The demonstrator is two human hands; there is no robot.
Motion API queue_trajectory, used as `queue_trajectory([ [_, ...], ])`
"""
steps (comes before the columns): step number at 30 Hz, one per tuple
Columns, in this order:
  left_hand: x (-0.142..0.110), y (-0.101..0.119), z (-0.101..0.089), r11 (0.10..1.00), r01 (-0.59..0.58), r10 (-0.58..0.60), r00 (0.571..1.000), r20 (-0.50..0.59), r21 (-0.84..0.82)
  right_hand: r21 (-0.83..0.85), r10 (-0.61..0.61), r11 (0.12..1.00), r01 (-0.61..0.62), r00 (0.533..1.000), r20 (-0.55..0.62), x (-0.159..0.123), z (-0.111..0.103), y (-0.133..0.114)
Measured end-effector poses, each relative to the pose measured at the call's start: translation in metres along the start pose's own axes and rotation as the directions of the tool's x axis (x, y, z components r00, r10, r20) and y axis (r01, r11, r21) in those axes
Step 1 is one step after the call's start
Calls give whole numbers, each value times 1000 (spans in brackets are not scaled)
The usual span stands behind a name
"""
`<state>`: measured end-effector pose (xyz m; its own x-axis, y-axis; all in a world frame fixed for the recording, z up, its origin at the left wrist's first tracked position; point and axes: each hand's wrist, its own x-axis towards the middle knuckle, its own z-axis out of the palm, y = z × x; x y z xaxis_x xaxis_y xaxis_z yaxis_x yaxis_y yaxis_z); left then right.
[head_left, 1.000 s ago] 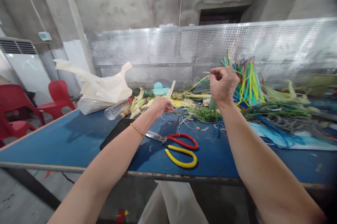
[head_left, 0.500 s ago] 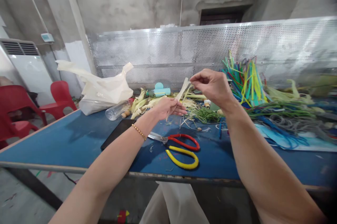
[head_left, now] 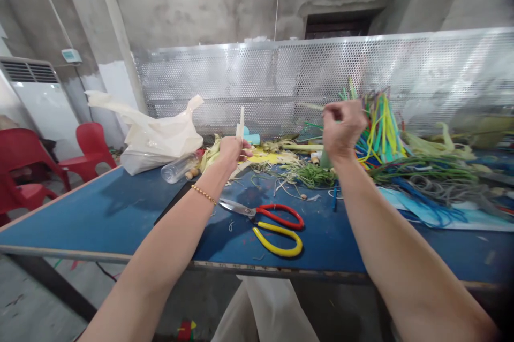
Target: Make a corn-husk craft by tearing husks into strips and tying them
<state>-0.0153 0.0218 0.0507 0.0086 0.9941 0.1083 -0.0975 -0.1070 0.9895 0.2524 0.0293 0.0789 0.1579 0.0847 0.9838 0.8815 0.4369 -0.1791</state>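
Note:
My left hand [head_left: 233,153] is closed on a bundle of pale corn husk strips [head_left: 241,122] that stand upright above its fingers. Off to the right and a little higher, my right hand [head_left: 345,125] is pinched closed, and a thin pale husk strip [head_left: 312,107] sticks out leftward from its fingers. On the table below and between my arms lies a pair of scissors [head_left: 252,213] with one red and one yellow handle. My left forearm partly covers a flat black object [head_left: 172,204].
A white plastic bag [head_left: 160,138] and a clear bottle [head_left: 172,172] stand at the back left of the blue table [head_left: 100,213]. Husks, green strands [head_left: 313,175] and colored strips [head_left: 385,133] are heaped along the back. A perforated metal panel [head_left: 241,74] rises behind.
My hands have moved apart: the left went left with the husk bundle, the right went right and slightly up with a thin strip pulled away from it. The scissors stayed put.

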Motion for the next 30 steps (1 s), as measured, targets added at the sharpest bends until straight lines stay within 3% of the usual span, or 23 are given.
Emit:
queue_trajectory([
  [2,1,3,-4,998,-54,51,993,-110,-26,-118,19,993,18,952,305,-20,16,10],
  [3,0,4,-5,997,-71,65,988,-143,-35,-203,77,979,22,881,467,-29,21,15],
  [5,0,3,-6,997,-68,63,987,-147,-32,-348,202,932,97,659,725,-40,27,19],
  [6,-1,2,-5,998,-56,52,991,-125,-24,-388,228,911,135,619,751,-42,28,17],
  [7,-1,1,-5,999,-42,40,994,-103,-17,-396,215,904,163,628,748,-42,28,12],
  [9,-3,-1,-1,999,-35,34,999,-32,-10,-316,119,938,145,721,683,-38,27,-5],
  [11,-7,-3,4,999,-51,52,995,80,-16,-113,65,994,10,763,643,-33,25,-30],
  [12,-9,-5,8,998,-56,59,987,148,-23,6,70,995,-98,754,653,-32,24,-42],
  [14,-14,-7,15,997,-71,76,964,257,-27,235,69,913,-333,694,716,-33,21,-64],
  [18,-23,-12,28,986,-162,140,928,346,34,368,153,686,-627,619,770,-43,15,-89],
  [22,-24,-18,32,963,-248,194,908,372,103,402,222,495,-770,560,798,-47,13,-94],
  [25,-21,-20,29,976,-208,163,887,431,60,429,217,358,-829,521,826,-45,13,-92],
  [30,-20,-24,24,993,-120,102,851,516,2,461,281,256,-850,521,806,-41,13,-87],
])
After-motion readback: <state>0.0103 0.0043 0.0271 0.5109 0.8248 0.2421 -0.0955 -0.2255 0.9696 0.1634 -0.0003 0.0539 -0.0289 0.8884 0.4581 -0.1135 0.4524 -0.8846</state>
